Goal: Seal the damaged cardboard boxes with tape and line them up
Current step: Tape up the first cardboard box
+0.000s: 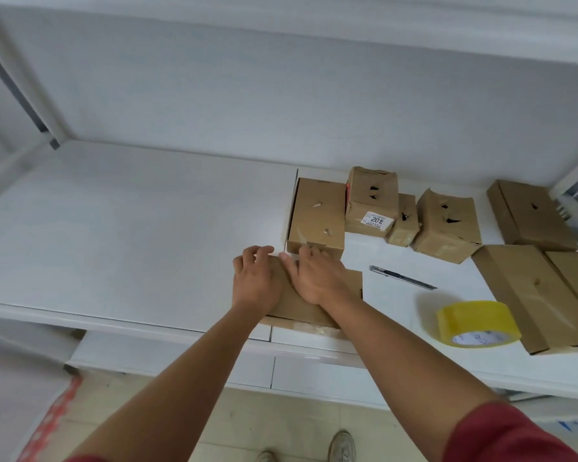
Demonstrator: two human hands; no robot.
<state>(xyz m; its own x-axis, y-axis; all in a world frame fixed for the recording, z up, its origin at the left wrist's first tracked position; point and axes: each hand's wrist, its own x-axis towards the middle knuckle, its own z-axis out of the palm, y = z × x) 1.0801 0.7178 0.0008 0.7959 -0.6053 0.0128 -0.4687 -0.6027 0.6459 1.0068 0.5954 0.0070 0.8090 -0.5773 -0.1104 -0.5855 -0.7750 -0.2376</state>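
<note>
1. Box [301, 301] lies flat at the front edge of the shelf [131, 245], under both hands, its near side overhanging the edge slightly.
2. Left hand [256, 278]: fingers bent over the far left edge of the box, pressing down. Right hand [316, 276]: fingers fairly straight, flat on top. Neither pinches anything.
3. Just beyond the fingertips: a second box [316, 216], touching or nearly so.
4. Right of the right hand: knife [402, 278], then tape roll [477, 323]; torn boxes [447, 225] further off.
5. Risk: uneven pressing could tip the overhanging box off; a push forward could skew the second box and spoil the line.
</note>
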